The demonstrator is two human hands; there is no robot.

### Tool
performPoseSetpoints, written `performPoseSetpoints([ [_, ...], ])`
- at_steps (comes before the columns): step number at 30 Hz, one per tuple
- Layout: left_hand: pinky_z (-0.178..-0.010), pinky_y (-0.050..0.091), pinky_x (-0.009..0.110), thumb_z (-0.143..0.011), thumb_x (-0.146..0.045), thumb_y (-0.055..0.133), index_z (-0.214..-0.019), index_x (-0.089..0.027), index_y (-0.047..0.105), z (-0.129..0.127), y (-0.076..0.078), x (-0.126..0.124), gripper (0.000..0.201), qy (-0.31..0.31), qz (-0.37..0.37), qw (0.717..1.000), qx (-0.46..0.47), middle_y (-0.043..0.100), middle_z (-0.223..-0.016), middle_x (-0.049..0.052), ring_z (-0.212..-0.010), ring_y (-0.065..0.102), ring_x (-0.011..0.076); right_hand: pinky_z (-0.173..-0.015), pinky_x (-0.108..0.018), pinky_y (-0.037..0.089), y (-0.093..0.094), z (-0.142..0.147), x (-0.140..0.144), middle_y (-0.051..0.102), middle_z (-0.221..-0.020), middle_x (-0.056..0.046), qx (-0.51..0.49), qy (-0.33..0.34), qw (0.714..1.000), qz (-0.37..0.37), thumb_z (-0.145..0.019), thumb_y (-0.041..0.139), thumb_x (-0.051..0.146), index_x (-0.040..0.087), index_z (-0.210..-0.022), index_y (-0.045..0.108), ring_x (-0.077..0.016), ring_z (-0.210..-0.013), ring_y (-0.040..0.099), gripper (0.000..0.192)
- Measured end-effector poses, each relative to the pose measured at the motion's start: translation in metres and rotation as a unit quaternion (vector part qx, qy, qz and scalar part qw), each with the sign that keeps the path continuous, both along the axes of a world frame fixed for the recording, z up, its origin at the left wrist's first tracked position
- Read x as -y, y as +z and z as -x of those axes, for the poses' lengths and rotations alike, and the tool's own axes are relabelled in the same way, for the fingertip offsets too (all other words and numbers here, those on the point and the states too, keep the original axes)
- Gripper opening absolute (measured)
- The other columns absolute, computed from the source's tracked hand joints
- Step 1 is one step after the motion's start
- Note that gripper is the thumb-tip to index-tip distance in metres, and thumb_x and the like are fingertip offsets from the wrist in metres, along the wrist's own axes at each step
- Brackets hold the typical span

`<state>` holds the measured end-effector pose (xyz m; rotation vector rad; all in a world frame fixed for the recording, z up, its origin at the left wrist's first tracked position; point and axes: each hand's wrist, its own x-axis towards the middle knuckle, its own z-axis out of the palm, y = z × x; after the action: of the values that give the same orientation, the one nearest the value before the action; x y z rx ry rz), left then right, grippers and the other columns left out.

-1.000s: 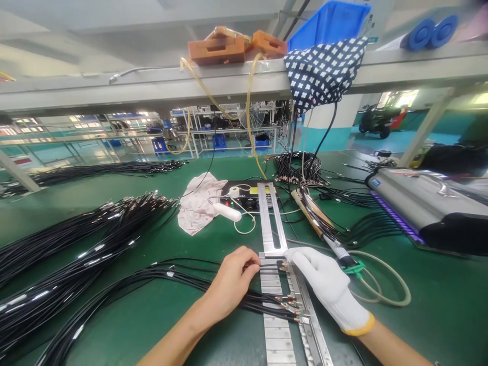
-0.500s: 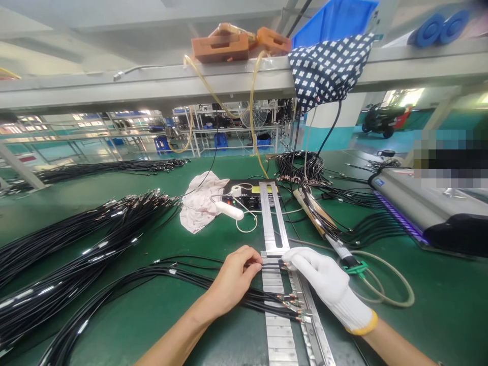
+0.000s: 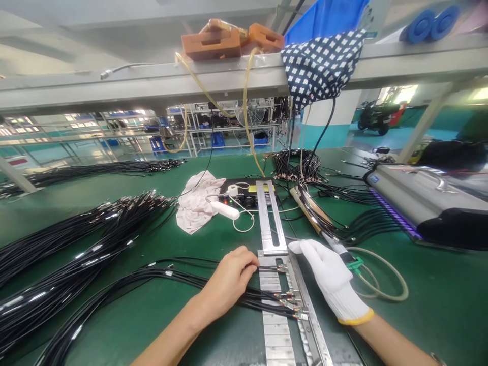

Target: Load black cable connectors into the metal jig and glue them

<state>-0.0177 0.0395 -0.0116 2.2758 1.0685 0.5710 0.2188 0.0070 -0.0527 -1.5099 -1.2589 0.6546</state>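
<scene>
My bare left hand [image 3: 231, 277] is closed, its thumb and fingers pinching black cables [image 3: 269, 269] at the left edge of the slotted metal fixture [image 3: 275, 330]. The metal-tipped ends of those cables lie across the fixture, just below its crossbar. My right hand [image 3: 324, 274], in a white knit glove with a yellow cuff, hovers beside the fixture's right rail, apart from the cable ends. Its fingers point left with nothing visible in them. Nearer to me, several more cables [image 3: 263, 300] lie side by side across the fixture, their connectors [image 3: 292, 301] at the rail.
Large bundles of black cable [image 3: 95, 244] cover the left of the green table. Behind the fixture stand a black control box [image 3: 249, 189], a cloth [image 3: 198, 203] and a white handheld piece [image 3: 225, 209]. A grey machine with purple light [image 3: 427, 198] sits on the right.
My gloved hand has come off the cable ends and moved slightly right, leaving the connectors exposed. My left hand keeps its pinch. The whole view has shifted a little.
</scene>
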Motion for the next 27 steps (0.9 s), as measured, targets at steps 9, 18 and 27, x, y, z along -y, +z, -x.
performPoseSetpoints([
  [9,-0.078,0.042,0.028,-0.099,-0.013,0.044,-0.088,-0.020,0.063,-0.002,-0.007,0.005,0.022,-0.009,-0.028,0.999,-0.042,0.059,-0.092,0.002,-0.086,0.057,0.0179,-0.089,-0.039,0.056,0.000,0.001,0.001,0.079,-0.096,-0.007,-0.012,-0.003,1.000,-0.013,-0.087,0.048,0.053,0.023,-0.080,0.074,-0.0275,-0.098,0.071,0.041],
  [18,-0.079,0.044,0.030,-0.098,-0.012,0.043,-0.089,-0.019,0.065,-0.008,-0.007,0.009,0.024,0.003,-0.031,0.998,-0.054,0.061,-0.092,0.005,-0.087,0.059,0.0203,-0.090,-0.041,0.055,-0.006,0.000,0.000,0.079,-0.092,-0.008,-0.006,-0.003,1.000,-0.011,-0.086,0.048,0.055,0.022,-0.080,0.074,-0.0282,-0.094,0.071,0.043],
  [27,-0.081,0.047,0.027,-0.092,-0.004,0.051,-0.095,-0.018,0.073,-0.008,-0.013,0.007,0.026,0.003,-0.008,1.000,-0.029,0.065,-0.093,0.003,-0.090,0.063,0.0186,-0.095,-0.041,0.051,0.009,0.011,0.008,0.077,-0.101,-0.005,0.099,0.043,0.994,-0.021,-0.090,0.047,0.047,0.026,-0.085,0.073,-0.0272,-0.102,0.068,0.035],
])
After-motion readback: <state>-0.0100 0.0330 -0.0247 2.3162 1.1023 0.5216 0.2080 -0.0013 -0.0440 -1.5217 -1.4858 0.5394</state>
